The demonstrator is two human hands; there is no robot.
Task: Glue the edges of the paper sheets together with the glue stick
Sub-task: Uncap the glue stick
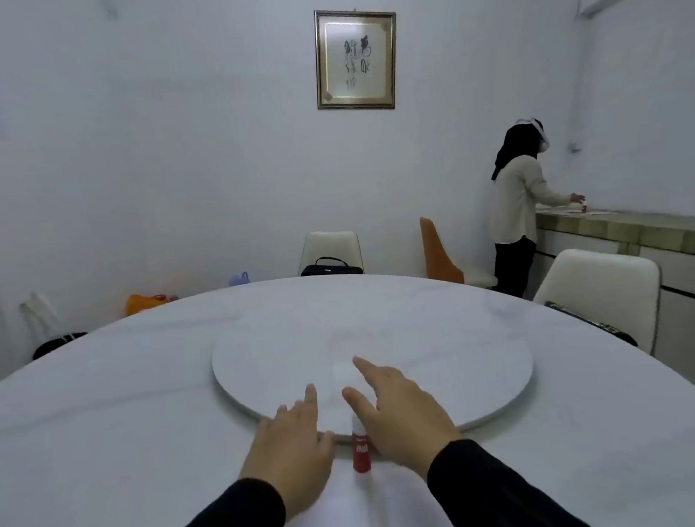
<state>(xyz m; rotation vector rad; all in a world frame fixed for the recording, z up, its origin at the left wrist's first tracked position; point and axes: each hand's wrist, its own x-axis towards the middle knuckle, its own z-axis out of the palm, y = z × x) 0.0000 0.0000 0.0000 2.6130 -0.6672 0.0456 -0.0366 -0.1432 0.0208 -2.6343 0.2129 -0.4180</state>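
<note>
My left hand [288, 445] lies flat and open with nothing in it, fingers spread over the near rim of the round turntable [451, 363] on the big white table [102, 453]. Just to its right, between my two hands, the red glue stick [361, 449] stands upright on the pale paper sheets [359, 510], whose edges I can barely make out against the tabletop. My right hand [401, 414] is also open and empty, palm down, thumb just beside the stick's white cap.
</note>
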